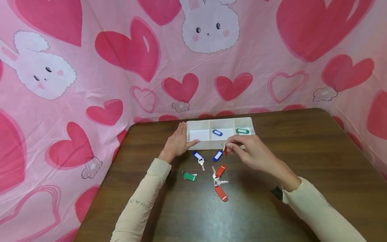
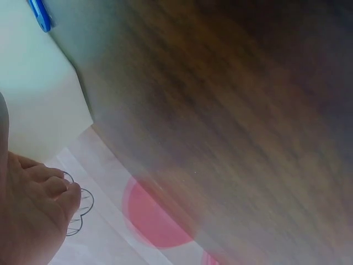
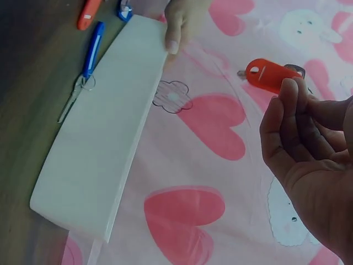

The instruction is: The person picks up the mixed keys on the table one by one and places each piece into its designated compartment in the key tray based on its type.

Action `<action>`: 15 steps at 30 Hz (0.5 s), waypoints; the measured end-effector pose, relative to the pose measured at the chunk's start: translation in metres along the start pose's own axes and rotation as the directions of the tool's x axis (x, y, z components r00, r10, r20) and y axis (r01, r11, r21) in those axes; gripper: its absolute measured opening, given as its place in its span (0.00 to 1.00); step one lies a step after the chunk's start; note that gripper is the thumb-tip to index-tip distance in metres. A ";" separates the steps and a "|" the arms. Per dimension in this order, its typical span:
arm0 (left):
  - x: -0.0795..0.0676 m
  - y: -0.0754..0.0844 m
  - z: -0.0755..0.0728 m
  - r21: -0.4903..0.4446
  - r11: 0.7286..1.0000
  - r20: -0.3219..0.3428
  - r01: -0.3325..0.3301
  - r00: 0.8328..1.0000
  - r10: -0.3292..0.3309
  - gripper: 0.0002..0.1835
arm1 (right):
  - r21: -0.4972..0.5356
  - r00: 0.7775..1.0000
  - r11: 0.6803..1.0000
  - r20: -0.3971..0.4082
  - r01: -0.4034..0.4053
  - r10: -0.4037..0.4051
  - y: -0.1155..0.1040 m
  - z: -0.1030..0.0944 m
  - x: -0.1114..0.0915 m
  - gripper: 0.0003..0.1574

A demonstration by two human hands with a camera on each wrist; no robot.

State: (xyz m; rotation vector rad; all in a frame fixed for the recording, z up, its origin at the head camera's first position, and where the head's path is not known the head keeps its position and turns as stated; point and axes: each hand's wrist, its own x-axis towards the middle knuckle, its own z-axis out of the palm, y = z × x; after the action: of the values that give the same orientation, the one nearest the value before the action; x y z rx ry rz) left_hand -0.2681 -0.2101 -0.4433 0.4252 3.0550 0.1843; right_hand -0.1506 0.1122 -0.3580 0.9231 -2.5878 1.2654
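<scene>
My right hand (image 1: 254, 153) pinches a red key tag (image 3: 267, 74) between thumb and fingertips, just in front of a white three-compartment tray (image 1: 198, 145). My left hand (image 1: 176, 141) rests against the tray's left end, fingers straight along its side and thumb over the front rim. A blue key tag (image 1: 217, 132) lies in the middle compartment and a green key tag (image 1: 242, 131) in the right one. Before the tray lie two blue key tags, one left (image 1: 198, 155) and one right (image 1: 218, 155), a green key tag (image 1: 189, 176), and two red key tags, upper (image 1: 220, 171) and lower (image 1: 221, 193).
The brown wooden table (image 1: 302, 144) carries the tray near its far edge. Behind it hangs a pink cloth (image 1: 260, 47) with hearts and rabbits. Metal keys (image 1: 221, 182) lie beside the loose tags.
</scene>
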 end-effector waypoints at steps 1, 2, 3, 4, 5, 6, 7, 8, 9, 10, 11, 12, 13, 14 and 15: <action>0.000 0.000 0.001 0.001 1.000 -0.001 -0.001 1.000 0.001 0.63 | -0.002 1.000 1.000 -0.003 -0.001 0.001 0.000 0.000 0.002 0.07; 0.000 0.000 0.001 0.002 1.000 -0.004 -0.003 1.000 0.003 0.63 | -0.004 1.000 1.000 -0.006 -0.005 0.005 0.000 0.000 0.003 0.07; 0.000 0.000 0.001 0.004 1.000 -0.004 -0.004 1.000 0.004 0.63 | -0.007 1.000 1.000 -0.011 -0.006 0.006 0.000 0.000 0.005 0.06; -0.001 0.000 0.002 0.004 1.000 -0.006 -0.005 1.000 0.005 0.63 | -0.010 1.000 1.000 -0.017 -0.008 0.007 0.000 0.000 0.006 0.06; -0.001 0.001 0.002 0.004 1.000 -0.007 -0.006 1.000 0.006 0.63 | -0.007 1.000 1.000 -0.021 -0.015 0.015 -0.001 -0.001 0.007 0.06; -0.001 0.001 0.002 0.004 1.000 -0.005 -0.006 1.000 0.006 0.63 | -0.005 0.999 1.000 -0.026 -0.021 0.021 -0.001 -0.001 0.008 0.06; -0.002 0.001 0.002 0.007 1.000 -0.004 -0.006 1.000 0.006 0.63 | -0.004 0.999 1.000 -0.033 -0.026 0.026 -0.002 -0.001 0.009 0.06; -0.002 0.001 0.002 0.011 1.000 -0.002 -0.007 1.000 0.007 0.63 | -0.002 0.999 1.000 -0.043 -0.030 0.030 -0.002 -0.002 0.011 0.07; -0.002 0.001 0.002 0.016 1.000 0.000 -0.007 1.000 0.007 0.63 | -0.002 0.998 1.000 -0.053 -0.031 0.031 -0.002 -0.002 0.012 0.07; -0.002 0.001 0.001 0.020 1.000 0.000 -0.009 1.000 0.009 0.62 | -0.001 0.998 0.999 -0.062 -0.033 0.033 -0.003 -0.003 0.013 0.07; -0.002 0.001 0.001 0.029 1.000 -0.001 -0.010 1.000 0.010 0.62 | 0.002 0.997 0.999 -0.071 -0.034 0.034 -0.003 -0.003 0.015 0.07; -0.002 0.001 0.001 0.037 0.999 -0.003 -0.013 1.000 0.013 0.62 | 0.004 0.996 1.000 -0.081 -0.028 0.028 -0.003 -0.004 0.016 0.07; -0.001 0.001 0.000 0.045 0.999 -0.006 -0.016 1.000 0.016 0.61 | 0.006 0.996 1.000 -0.089 -0.024 0.024 -0.004 -0.004 0.018 0.07; -0.001 0.001 0.000 0.047 0.999 -0.008 -0.018 1.000 0.018 0.61 | 0.012 0.995 1.000 -0.095 -0.022 0.023 -0.004 -0.005 0.020 0.07; -0.001 0.002 -0.001 0.050 0.999 -0.009 -0.019 1.000 0.020 0.61 | 0.016 0.995 1.000 -0.099 -0.023 0.024 -0.004 -0.005 0.022 0.07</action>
State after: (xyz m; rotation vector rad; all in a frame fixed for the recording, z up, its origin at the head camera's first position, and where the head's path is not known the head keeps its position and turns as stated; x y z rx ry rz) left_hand -0.2670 -0.2088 -0.4422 0.4587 3.0709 0.1118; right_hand -0.1670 0.1042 -0.3444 0.8127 -2.5235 1.3033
